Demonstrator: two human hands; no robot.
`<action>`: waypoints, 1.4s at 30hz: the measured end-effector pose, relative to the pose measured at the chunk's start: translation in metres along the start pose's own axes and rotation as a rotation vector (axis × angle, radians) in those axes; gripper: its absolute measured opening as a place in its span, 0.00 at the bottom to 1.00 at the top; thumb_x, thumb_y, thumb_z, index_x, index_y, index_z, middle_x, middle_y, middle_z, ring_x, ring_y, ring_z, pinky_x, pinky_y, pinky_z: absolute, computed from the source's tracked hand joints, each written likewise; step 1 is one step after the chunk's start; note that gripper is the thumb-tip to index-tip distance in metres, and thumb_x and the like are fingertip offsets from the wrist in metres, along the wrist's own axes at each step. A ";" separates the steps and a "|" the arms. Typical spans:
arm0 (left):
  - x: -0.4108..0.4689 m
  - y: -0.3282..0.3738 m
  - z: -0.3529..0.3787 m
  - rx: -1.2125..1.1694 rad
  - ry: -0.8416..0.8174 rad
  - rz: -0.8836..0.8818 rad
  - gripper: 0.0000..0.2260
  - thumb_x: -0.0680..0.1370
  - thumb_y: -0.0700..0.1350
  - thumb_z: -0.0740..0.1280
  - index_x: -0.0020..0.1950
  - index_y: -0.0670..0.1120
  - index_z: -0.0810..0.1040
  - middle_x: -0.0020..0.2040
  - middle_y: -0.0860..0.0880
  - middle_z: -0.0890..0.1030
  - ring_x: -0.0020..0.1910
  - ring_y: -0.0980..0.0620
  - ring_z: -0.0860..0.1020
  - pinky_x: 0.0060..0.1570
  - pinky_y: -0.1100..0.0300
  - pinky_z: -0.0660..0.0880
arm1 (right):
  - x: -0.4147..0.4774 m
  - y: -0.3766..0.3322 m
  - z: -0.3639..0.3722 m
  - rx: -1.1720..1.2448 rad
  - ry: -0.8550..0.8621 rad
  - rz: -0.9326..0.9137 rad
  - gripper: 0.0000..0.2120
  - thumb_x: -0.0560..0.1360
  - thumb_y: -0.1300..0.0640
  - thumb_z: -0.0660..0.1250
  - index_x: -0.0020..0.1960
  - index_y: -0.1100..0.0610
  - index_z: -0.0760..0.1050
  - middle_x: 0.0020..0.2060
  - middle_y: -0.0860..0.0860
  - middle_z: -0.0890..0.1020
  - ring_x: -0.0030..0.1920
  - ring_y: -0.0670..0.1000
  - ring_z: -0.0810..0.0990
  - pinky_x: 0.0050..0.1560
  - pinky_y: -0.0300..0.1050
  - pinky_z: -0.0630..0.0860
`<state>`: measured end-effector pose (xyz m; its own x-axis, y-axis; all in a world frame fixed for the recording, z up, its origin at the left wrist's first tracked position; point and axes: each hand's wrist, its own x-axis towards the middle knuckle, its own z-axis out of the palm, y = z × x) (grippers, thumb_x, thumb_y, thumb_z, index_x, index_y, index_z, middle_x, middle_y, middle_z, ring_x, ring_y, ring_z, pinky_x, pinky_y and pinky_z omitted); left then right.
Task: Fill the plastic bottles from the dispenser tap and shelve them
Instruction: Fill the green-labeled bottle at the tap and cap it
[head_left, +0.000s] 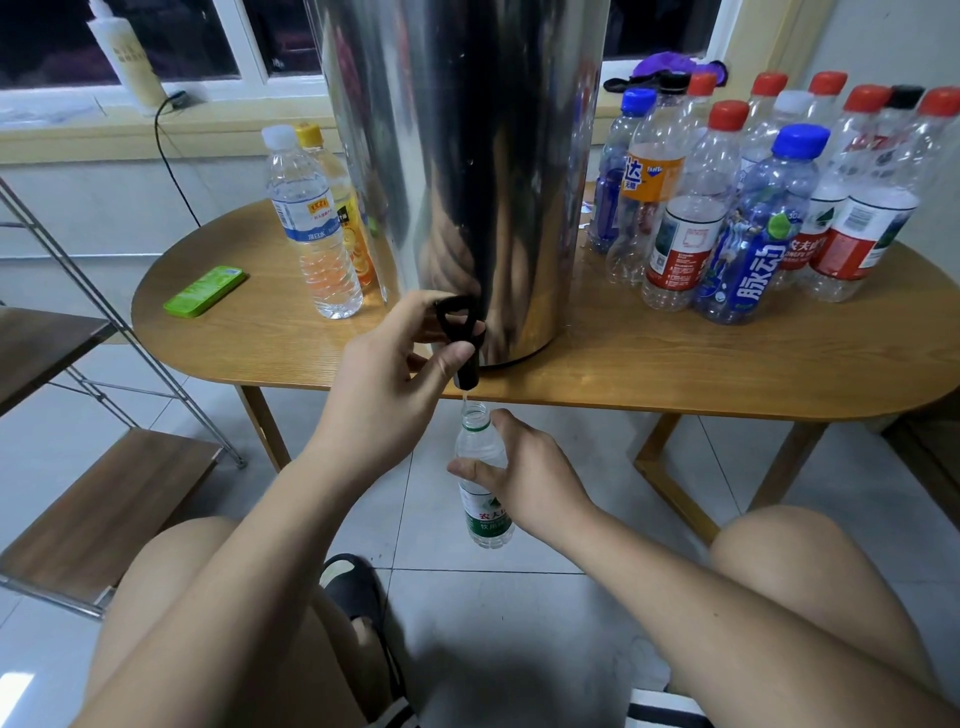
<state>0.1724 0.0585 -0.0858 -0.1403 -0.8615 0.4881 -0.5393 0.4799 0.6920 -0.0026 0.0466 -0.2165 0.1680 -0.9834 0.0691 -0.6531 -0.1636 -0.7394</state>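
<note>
1. Nearest, the person's bare knees frame the bottom of the view, with a black slipper (358, 587) on the tiled floor between them.
2. The right hand (524, 483) grips an uncapped green-labelled bottle (477, 441), thumb and fingers wrapped round its upper body. It is held upright below the table edge, clear of the floor, with its mouth directly under the spout.
3. A thin thread of water shows between the spout and the bottle mouth. How full the bottle is, I cannot tell.
4. Just above, the left hand (387, 374) holds the black tap (462, 338), fingers curled behind the lever and the thumb pressed on its front.
5. The tap juts from the base of a tall steel dispenser (467, 156), which stands at the near edge of a rounded wooden table (675, 364).
6. Left of the dispenser stand a white-capped bottle (311, 223) and, touching behind it, a yellow-capped bottle (343, 197). A flat green case (205, 291) lies further left.
7. Right of the dispenser, a crowd of capped bottles (753, 197) stands packed together, mostly red-capped, some blue or black.
8. At far left, a metal-framed shelf rack (104, 499) with wooden boards stands on the floor.
9. Farthest, a white bottle (127, 57) and a purple cloth (670, 65) sit on the windowsill.
</note>
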 end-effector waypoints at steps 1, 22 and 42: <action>0.000 -0.001 -0.001 -0.003 -0.001 0.005 0.11 0.85 0.42 0.71 0.67 0.49 0.79 0.58 0.58 0.87 0.60 0.58 0.84 0.53 0.60 0.80 | 0.000 0.000 0.000 -0.001 -0.003 0.002 0.36 0.72 0.25 0.70 0.70 0.49 0.73 0.60 0.49 0.85 0.58 0.55 0.83 0.55 0.56 0.82; 0.019 -0.097 -0.024 0.458 -0.056 -0.323 0.25 0.81 0.58 0.75 0.75 0.53 0.76 0.67 0.47 0.80 0.68 0.44 0.76 0.65 0.44 0.76 | -0.005 -0.005 -0.005 0.039 -0.028 0.021 0.29 0.71 0.26 0.71 0.58 0.47 0.73 0.52 0.46 0.84 0.52 0.52 0.83 0.54 0.56 0.82; -0.018 -0.046 -0.003 0.143 -0.225 -0.072 0.17 0.76 0.60 0.77 0.60 0.52 0.84 0.48 0.61 0.86 0.49 0.61 0.84 0.46 0.73 0.73 | -0.033 -0.009 -0.028 0.098 -0.076 0.000 0.22 0.74 0.34 0.75 0.55 0.47 0.73 0.49 0.45 0.84 0.50 0.47 0.83 0.52 0.58 0.82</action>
<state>0.2019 0.0527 -0.1247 -0.2698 -0.9153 0.2991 -0.6643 0.4018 0.6303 -0.0226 0.0783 -0.1934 0.2259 -0.9739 0.0209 -0.5783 -0.1513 -0.8016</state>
